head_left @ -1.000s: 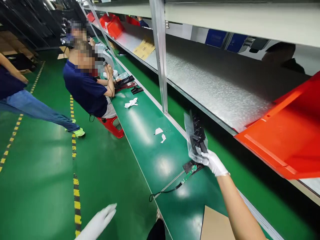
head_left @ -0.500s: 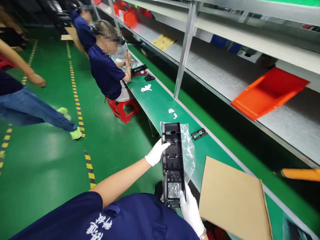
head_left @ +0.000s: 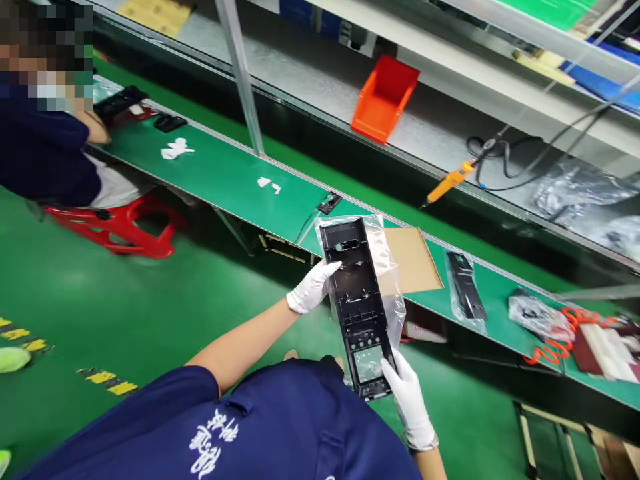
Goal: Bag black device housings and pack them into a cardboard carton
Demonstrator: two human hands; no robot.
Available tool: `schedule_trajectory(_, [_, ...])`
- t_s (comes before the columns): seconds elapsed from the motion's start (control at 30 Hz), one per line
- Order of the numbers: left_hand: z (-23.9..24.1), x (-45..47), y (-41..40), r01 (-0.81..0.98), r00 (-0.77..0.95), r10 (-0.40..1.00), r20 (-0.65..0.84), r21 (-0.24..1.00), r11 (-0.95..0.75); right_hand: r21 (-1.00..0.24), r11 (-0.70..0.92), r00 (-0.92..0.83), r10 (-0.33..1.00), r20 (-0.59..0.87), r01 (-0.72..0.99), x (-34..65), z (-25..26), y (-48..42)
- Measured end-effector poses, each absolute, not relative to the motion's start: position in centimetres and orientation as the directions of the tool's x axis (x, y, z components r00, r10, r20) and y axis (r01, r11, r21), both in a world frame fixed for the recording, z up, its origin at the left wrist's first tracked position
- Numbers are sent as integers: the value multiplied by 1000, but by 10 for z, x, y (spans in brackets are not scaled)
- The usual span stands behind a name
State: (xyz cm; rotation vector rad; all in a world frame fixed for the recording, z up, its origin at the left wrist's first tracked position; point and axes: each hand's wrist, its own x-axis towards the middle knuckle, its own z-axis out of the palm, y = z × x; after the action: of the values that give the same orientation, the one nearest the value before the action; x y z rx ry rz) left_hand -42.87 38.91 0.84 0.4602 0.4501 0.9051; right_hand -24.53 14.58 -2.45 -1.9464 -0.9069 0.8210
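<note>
Left hand point(head_left: 311, 289) and right hand point(head_left: 410, 397), gloved: grasped black housing point(head_left: 356, 287) by opposite edges, beside the table point(head_left: 225, 173); clear plastic point(head_left: 397, 308) behind; step, apparently, inspection; next move seemingly called for steady two-sided support

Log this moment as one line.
left hand: holds black part, left edge | right hand: holds lower end | clear plastic: at part's right | cardboard: on bench

The long black plastic housing point(head_left: 356, 308) — slotted at its far end, windowed near the other — slanted between left hand point(head_left: 313, 287) and right hand point(head_left: 407, 393), a clear plastic bag point(head_left: 395, 307) behind it.
</note>
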Motion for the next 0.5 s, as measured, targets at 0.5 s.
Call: schedule_trajectory(0.5, [40,-191,234,-396,787,595,-164,605,690,-958,-284,930,360,-74,33,-60,37,-115])
